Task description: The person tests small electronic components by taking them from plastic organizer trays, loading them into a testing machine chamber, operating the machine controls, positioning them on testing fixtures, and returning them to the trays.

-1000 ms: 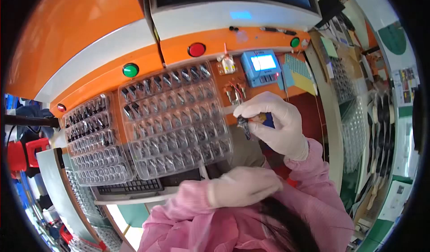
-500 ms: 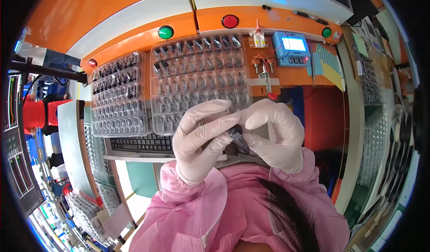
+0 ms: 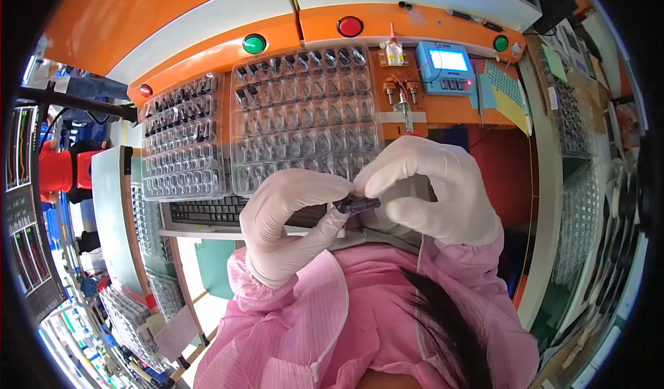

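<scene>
My left hand, in a white glove, pinches a small dark plastic part between thumb and fingertips. The part lies almost level, with its free end pointing right. My right hand, gloved too, is curved beside it, thumb and forefinger apart. Its forefinger tip comes close to the top of the part; I cannot tell whether it touches. What exactly the part is does not show, and my left fingers cover one end of it.
Beyond my hands lie a clear compartment tray and a second tray, both with dark parts. A keyboard is partly under them. At the back right stand a blue meter, a small fixture and a red button.
The dark part has turned from pointing down toward me to nearly level. My left hand has shifted left and down; my right thumb and forefinger have spread and moved away from it.
</scene>
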A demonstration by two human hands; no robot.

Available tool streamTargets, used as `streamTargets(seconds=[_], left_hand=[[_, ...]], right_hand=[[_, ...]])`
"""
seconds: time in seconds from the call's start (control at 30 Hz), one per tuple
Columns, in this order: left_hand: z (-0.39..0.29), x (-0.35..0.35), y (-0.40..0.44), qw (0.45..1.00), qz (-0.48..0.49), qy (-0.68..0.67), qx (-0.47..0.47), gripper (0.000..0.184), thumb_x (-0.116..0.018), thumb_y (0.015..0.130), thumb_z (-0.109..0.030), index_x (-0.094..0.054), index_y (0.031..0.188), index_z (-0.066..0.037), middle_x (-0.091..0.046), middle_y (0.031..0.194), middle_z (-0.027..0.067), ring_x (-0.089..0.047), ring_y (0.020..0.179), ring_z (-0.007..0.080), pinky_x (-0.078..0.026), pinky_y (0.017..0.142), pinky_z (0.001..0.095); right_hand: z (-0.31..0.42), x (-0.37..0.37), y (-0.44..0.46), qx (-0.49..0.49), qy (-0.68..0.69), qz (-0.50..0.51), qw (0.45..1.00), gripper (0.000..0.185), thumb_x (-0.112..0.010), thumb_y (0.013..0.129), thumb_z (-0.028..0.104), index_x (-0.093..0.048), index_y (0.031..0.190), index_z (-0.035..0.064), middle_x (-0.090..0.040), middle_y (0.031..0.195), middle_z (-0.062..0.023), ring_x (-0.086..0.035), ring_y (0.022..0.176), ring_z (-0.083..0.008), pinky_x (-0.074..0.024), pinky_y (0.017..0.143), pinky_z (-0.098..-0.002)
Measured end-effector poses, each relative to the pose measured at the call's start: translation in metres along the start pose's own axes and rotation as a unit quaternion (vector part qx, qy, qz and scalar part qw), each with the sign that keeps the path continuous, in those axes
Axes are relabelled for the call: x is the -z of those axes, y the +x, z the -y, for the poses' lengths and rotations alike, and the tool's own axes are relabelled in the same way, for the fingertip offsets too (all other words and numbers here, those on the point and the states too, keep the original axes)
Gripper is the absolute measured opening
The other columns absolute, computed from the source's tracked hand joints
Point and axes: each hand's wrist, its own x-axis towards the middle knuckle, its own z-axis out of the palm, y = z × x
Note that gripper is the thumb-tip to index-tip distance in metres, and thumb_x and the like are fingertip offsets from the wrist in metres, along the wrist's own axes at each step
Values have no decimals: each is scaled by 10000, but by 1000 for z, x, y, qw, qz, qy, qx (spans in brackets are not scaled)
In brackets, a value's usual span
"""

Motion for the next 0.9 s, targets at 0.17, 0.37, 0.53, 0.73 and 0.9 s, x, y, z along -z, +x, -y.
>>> streamTargets(seconds=[0.17,0.37,0.53,0.73,0.9], left_hand=[[1,-3,1,999,-27,36,-16,254,-738,695,61,-640,910,-30,-698,911,105,-665,824,225,-507,761,311],[1,-8,0,997,-67,42,-1,271,-737,687,70,-639,919,-31,-696,926,105,-661,857,223,-504,772,309],[4,-10,1,996,-72,40,-17,285,-734,680,77,-639,926,-29,-694,941,108,-658,879,227,-502,783,313],[5,-8,1,995,-72,55,-32,290,-734,676,81,-639,928,-29,-694,943,108,-659,883,230,-500,779,316],[7,-10,0,995,-85,52,-25,300,-736,680,77,-637,941,-30,-693,948,106,-660,883,229,-495,774,314]], right_hand=[[2,-17,2,15,-1,-94,995,104,-711,805,52,-625,842,6,-654,826,-108,-613,770,-174,-473,722,-290],[17,-23,-10,-24,14,-157,987,117,-712,809,40,-614,856,-1,-624,776,-69,-580,718,-120,-456,682,-251],[11,-31,-6,-72,59,-164,982,90,-687,822,-4,-613,872,-1,-634,790,-62,-568,696,-93,-439,647,-222],[11,-36,-2,-52,-24,-193,979,102,-698,800,-31,-627,852,19,-647,784,-21,-532,670,-51,-426,623,-202],[12,-41,0,-44,-75,-228,970,130,-715,766,-51,-635,824,33,-654,772,0,-510,666,-32,-422,623,-190]])
